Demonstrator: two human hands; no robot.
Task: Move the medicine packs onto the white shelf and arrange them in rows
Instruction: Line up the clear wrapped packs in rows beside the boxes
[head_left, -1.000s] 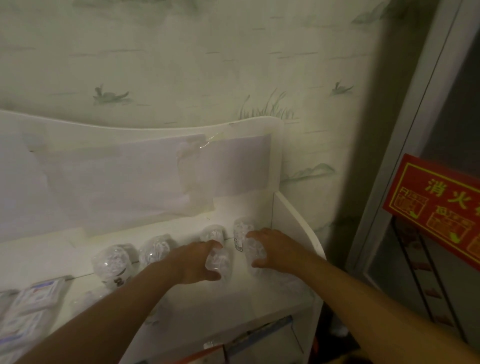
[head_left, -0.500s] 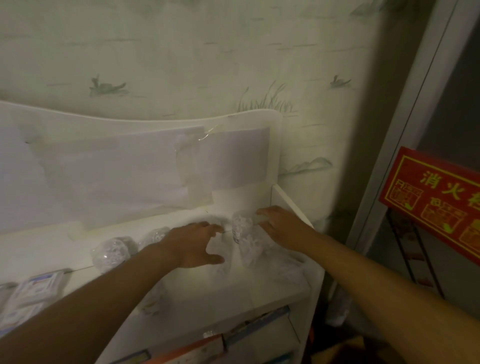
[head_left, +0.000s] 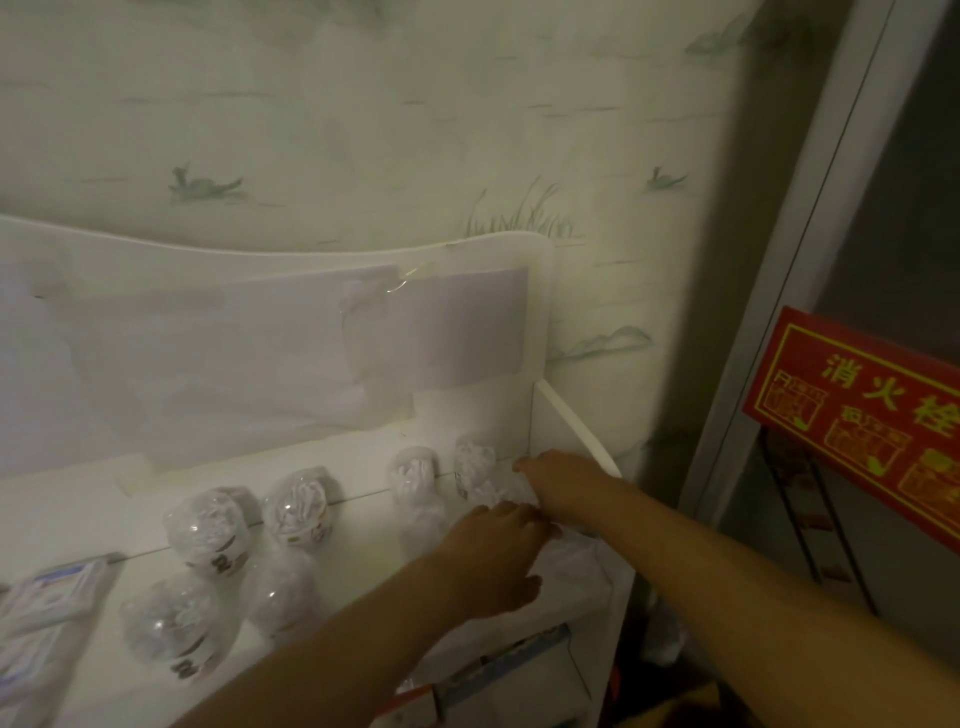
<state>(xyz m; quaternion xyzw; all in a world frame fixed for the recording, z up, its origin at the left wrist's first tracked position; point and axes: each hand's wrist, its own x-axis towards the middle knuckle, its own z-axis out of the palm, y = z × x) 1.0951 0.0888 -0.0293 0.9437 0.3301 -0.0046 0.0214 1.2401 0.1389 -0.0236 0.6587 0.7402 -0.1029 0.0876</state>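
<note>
White shelf (head_left: 332, 467), top board, is where we're working; wallpapered wall behind, red sign (head_left: 862, 410) off to the right. Medicine packs are clear plastic bags stuffed with white contents, already on the shelf: back row of four (head_left: 298, 506), two more in front at left (head_left: 176, 623), flat boxed packs (head_left: 47, 597) at the far left edge. Rows look partly built at the right end.

Our left hand (head_left: 498, 561) sits low at the front right of the shelf, fingers loosely bent over a crinkled clear bag (head_left: 566, 561); can't tell if it's gripping or just resting on it. Our right hand (head_left: 561, 483) reaches in beside the rightmost back pack (head_left: 472, 467), fingers pointing at it; whether it holds anything, can't tell.

Handling guess: packs are light, soft, slick film, so they crush and slide easily. We'd pinch around the body, not the loose film.
</note>
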